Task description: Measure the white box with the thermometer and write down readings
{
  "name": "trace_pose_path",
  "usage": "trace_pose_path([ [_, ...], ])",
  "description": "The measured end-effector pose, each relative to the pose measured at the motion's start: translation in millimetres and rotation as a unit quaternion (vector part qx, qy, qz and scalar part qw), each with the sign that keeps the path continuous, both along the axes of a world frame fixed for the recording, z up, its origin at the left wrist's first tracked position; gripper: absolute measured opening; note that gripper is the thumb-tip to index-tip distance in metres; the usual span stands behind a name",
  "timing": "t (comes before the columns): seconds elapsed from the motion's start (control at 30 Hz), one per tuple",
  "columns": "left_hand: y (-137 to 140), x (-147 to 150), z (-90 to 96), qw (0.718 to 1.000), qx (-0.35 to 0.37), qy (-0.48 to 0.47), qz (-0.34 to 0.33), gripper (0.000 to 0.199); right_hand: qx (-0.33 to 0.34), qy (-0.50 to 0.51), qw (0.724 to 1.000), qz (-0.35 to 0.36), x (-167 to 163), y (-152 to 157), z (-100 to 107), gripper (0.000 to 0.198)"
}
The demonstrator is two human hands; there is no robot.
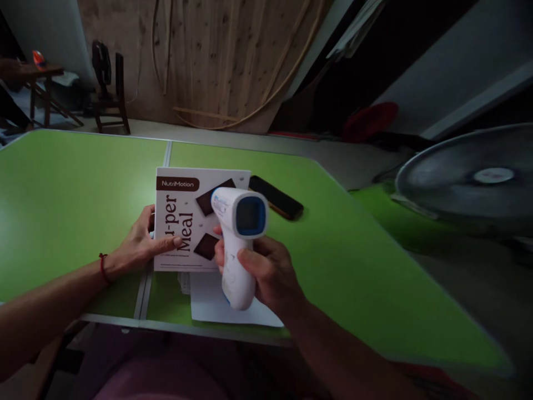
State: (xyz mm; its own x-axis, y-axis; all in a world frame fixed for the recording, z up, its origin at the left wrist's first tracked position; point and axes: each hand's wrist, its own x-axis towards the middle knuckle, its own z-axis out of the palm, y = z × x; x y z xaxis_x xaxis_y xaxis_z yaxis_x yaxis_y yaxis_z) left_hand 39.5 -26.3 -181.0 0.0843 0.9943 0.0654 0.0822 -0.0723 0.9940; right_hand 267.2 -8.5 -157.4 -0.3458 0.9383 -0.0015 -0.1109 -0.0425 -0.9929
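A white infrared thermometer (238, 278) with a blue-framed screen is gripped by its handle in my right hand (270, 272). Its screen faces me and looks dark. Behind it stands a white box (179, 214) printed "NutriMotion" and "Meal", with dark brown squares on its front. My left hand (145, 239) holds the box at its left edge, thumb across the front and fingers behind, partly hidden. The thermometer covers part of the box's right side. Below the box, a white sheet of paper (208, 303) lies on the green table (353, 278).
A dark phone (277, 197) lies on the table behind the thermometer. To the right is a large round fan (458, 172). A wooden chair (110, 100) and a small wooden table (45, 71) stand at the far left. Wooden boards (233, 55) lean at the back.
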Motion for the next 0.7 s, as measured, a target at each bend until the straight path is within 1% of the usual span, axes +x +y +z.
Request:
trace_pose_path([
  [0.07,0,0,0.1,1.000,-0.006,-0.004,-0.006,0.072,0.010,0.020,0.999,-0.045,6,8,6,0.030],
  [0.13,0,0,0.0,1.000,-0.013,-0.006,-0.011,0.073,0.027,0.033,0.993,-0.114,16,22,11,0.032],
  [0.17,0,0,0.1,1.000,-0.016,-0.006,-0.011,0.074,0.034,0.024,0.988,-0.146,21,30,12,0.031],
  [0.23,0,0,0.3,1.000,-0.020,-0.005,-0.012,0.075,0.054,-0.049,0.979,-0.190,32,49,9,0.028],
  [0.3,0,0,1.1,1.000,-0.022,-0.001,-0.013,0.076,0.088,-0.178,0.966,-0.162,40,66,-1,0.032],
  [0.33,0,0,1.5,1.000,-0.021,0.001,-0.015,0.077,0.106,-0.241,0.952,-0.154,42,72,-7,0.036],
  [0.37,0,0,1.9,1.000,-0.019,0.003,-0.016,0.077,0.123,-0.309,0.930,-0.154,43,77,-14,0.040],
  [0.43,-1,-1,2.4,1.000,-0.010,0.005,-0.019,0.076,0.163,-0.433,0.874,-0.149,43,83,-27,0.043],
  [0.5,-1,-1,2.4,1.000,-0.003,0.006,-0.025,0.075,0.186,-0.513,0.825,-0.146,41,85,-37,0.045],
  [0.53,-1,-1,2.4,1.000,-0.002,0.009,-0.026,0.075,0.192,-0.534,0.810,-0.145,41,86,-41,0.046],
  [0.57,-1,-1,2.3,1.000,-0.004,0.010,-0.026,0.075,0.194,-0.545,0.802,-0.145,41,86,-42,0.047],
  [0.63,-1,0,2.5,1.000,-0.010,0.009,-0.025,0.076,0.195,-0.547,0.798,-0.160,42,85,-41,0.048],
  [0.7,-1,1,3.0,1.000,-0.014,0.003,-0.022,0.077,0.191,-0.520,0.809,-0.196,44,84,-33,0.045],
])
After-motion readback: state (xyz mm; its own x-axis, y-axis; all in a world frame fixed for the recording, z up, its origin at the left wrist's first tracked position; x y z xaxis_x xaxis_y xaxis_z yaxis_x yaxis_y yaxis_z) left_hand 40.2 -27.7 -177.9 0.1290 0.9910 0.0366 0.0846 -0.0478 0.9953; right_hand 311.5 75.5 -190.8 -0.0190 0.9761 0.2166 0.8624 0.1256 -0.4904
